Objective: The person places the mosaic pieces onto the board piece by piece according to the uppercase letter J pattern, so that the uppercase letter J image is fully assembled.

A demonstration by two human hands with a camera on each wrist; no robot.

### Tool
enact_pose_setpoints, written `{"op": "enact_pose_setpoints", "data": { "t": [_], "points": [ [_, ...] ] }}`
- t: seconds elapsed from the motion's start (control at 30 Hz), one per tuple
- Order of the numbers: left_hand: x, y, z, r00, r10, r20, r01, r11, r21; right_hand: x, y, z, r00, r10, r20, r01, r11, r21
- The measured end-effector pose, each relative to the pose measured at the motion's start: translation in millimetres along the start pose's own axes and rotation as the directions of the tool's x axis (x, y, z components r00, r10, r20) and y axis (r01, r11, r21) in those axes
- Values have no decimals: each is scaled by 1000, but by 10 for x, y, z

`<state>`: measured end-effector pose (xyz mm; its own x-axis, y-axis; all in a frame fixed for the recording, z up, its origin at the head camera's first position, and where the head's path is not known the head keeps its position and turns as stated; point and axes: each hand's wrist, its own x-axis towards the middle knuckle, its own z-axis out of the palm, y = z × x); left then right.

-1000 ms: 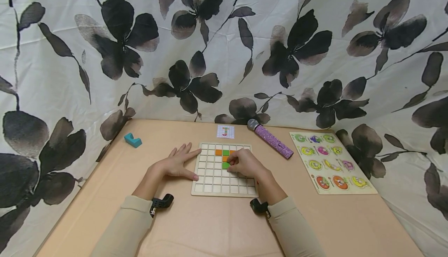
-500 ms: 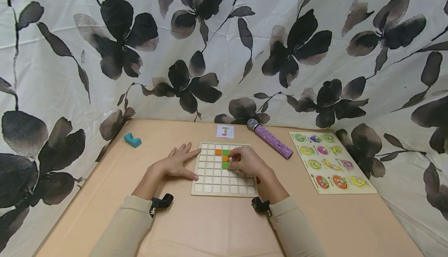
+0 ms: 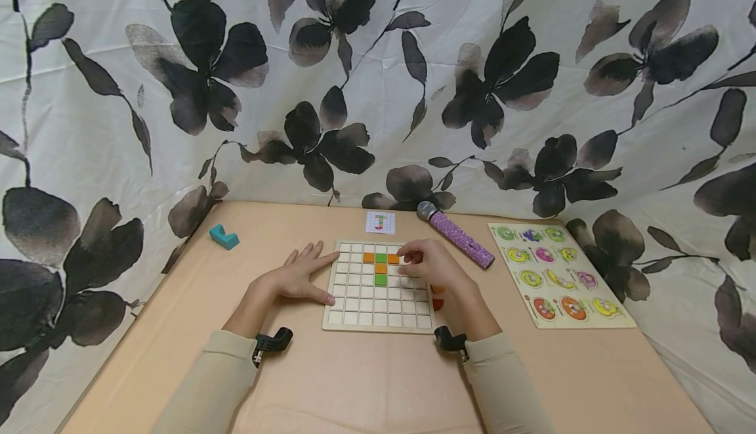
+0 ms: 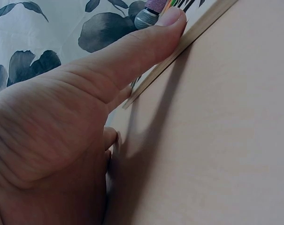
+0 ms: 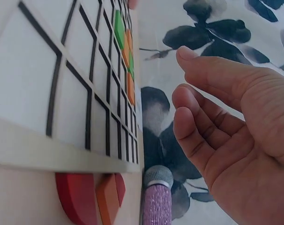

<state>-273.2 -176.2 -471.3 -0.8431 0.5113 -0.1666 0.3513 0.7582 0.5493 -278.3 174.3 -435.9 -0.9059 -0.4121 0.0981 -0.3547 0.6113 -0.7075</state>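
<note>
Nearest you, two beige sleeves (image 3: 203, 381) reach in over a tan worktop (image 3: 331, 381), each wrist w/ a black wrist cam (image 3: 274, 342). Your L hand (image 3: 298, 281) lies beside the board, fingers spread; its grip is apart, thumb and forefinger tips touching the board's L edge. Your R hand (image 3: 434, 266) hovers over the board's far R part, fingers bent; its grip is apart too, a gap showing btwn thumb and fingertips in the R wrist view. The white gridded board (image 3: 357, 299) lies flat btwn your hands, mid worktop. Tiles sit in its upper-middle sqs: a row of L orange tile (image 3: 369, 258), upper green tile (image 3: 380, 258) and R orange tile (image 3: 393, 259), then, below the green, lower orange tile (image 3: 380, 268) and lower green tile (image 3: 380, 280). The R orange one is just beside your R fingertips. Along the board's R edge, partly under your R forearm, are red pcs (image 5: 76, 197) w/ an orange pc (image 5: 106, 199) btwn them. Farther R lies a fruit-picture sheet (image 3: 561, 276); far L, a teal block (image 3: 224, 237). Beyond the board: a glittery purple mic (image 3: 461, 238), set diagonally, and a small grid card (image 3: 380, 222). Behind all hangs a white cloth (image 3: 413, 99) w/ dark flowers.
</note>
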Motion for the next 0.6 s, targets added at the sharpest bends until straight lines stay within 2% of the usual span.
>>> {"op": "enact_pose_setpoints", "data": {
  "t": [0.27,0.6],
  "points": [
    [6,-4,0,1000,3,-2,-3,1000,-6,-59,43,-135,1000,-1,-12,1,1000,14],
    [2,-2,6,1000,2,7,-2,1000,-9,-95,155,-271,997,72,-26,-71,997,22]
  ]
}}
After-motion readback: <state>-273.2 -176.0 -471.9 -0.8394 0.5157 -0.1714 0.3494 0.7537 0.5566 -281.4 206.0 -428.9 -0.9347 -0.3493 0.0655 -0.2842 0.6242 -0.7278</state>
